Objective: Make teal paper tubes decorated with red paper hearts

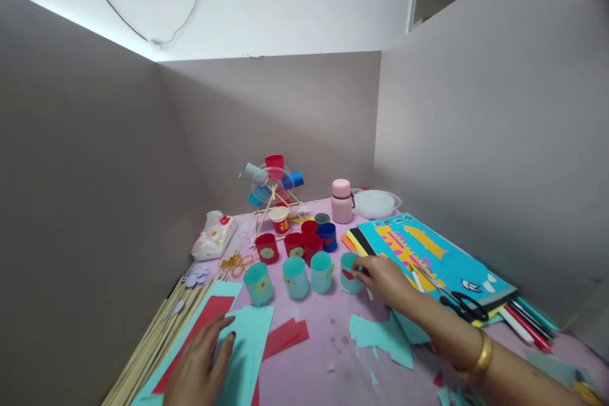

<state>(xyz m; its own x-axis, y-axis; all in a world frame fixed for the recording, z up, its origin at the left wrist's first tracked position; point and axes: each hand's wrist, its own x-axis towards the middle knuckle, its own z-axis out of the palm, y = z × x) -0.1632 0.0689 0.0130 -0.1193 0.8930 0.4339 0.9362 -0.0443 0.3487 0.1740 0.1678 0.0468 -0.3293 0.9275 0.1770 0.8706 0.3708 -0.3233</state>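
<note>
My right hand (384, 277) reaches in from the right, its fingers closed at the right side of a turquoise paper cup (350, 279) with a red heart on it. That cup stands upright at the right end of a row with other turquoise paper cups (295, 280), some bearing green and pink flower shapes. Over turquoise paper sheets (247, 336) at the lower left, my left hand (204, 358) hovers or rests with its fingers apart, holding nothing. Red paper pieces (285, 338) lie beside the sheets. Behind the row stand red paper cups (267, 248) and a blue one (327, 237).
A stick-built wheel model (273, 187) stands at the back, near a pink flask (341, 202). Black scissors (464, 306) lie on a blue drawing pad (428, 254) at right. Wooden sticks (147, 346) lie along the left. Turquoise scraps (383, 335) are in front. Grey partitions (285, 114) enclose the table.
</note>
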